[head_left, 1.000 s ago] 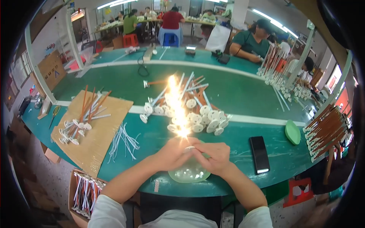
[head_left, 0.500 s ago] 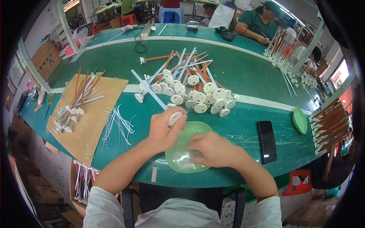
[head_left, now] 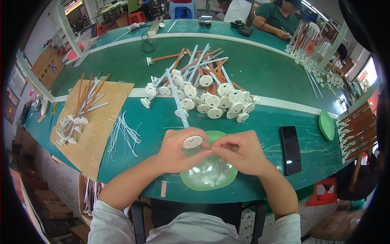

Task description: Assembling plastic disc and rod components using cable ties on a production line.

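Observation:
My left hand (head_left: 176,151) is closed round a pale LED strip (head_left: 178,102) with a round white disc base (head_left: 192,142) at its near end. The disc faces up and the strip points away from me. Beside it, my right hand (head_left: 243,153) pinches at something too small to make out. The fingertips of both hands meet just right of the disc. Under them stands a shallow green bowl (head_left: 209,187), holding small clear, shiny pieces. Beyond the hands lies a pile of white disc bases (head_left: 213,101) on white and brown strips.
A cardboard sheet (head_left: 93,146) at left carries more disc-ended strips. Thin white wires (head_left: 124,134) lie beside it. At right are a black phone (head_left: 290,150), a green dish (head_left: 326,125) and a rack of brown strips (head_left: 359,132). A co-worker (head_left: 276,18) sits at the far right.
My right hand has come up out of the bowl and now pinches beside my left hand. The held disc has shifted slightly nearer, and its strip now stands more in line away from me.

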Available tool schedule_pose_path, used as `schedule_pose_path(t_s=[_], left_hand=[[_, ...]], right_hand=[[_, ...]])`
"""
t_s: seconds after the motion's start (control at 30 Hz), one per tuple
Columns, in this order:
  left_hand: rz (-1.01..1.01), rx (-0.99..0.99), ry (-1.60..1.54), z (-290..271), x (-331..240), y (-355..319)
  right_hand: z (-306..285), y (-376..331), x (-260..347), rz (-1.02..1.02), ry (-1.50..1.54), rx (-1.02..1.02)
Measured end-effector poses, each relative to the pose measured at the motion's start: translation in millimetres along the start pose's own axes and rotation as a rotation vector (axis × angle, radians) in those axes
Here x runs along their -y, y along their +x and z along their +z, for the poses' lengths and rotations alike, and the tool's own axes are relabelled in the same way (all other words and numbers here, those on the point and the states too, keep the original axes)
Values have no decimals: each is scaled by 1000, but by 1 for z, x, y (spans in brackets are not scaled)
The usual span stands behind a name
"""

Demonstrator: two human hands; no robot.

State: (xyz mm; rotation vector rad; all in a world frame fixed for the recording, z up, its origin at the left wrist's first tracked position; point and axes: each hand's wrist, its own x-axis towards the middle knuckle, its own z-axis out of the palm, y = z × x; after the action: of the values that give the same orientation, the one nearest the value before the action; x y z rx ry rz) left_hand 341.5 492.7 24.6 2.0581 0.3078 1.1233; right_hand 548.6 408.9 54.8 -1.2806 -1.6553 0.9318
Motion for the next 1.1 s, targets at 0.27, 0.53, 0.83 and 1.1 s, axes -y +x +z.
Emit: schedule_pose_path(t_s=[0.27, 0.53, 0.83, 1.1], left_hand=[[-21, 139, 59, -2, -3, 1], [-81, -24, -46, 1, -1, -3], [-145, -145, -26, -3, 1, -6], [-200, -172, -57, 3, -1, -10]], right_hand=[[-9, -1, 5, 135, 231, -51], [0, -2, -1, 0, -50, -47], [8, -2, -4, -136, -388, 31], [24, -6, -7, -271, -193, -262]])
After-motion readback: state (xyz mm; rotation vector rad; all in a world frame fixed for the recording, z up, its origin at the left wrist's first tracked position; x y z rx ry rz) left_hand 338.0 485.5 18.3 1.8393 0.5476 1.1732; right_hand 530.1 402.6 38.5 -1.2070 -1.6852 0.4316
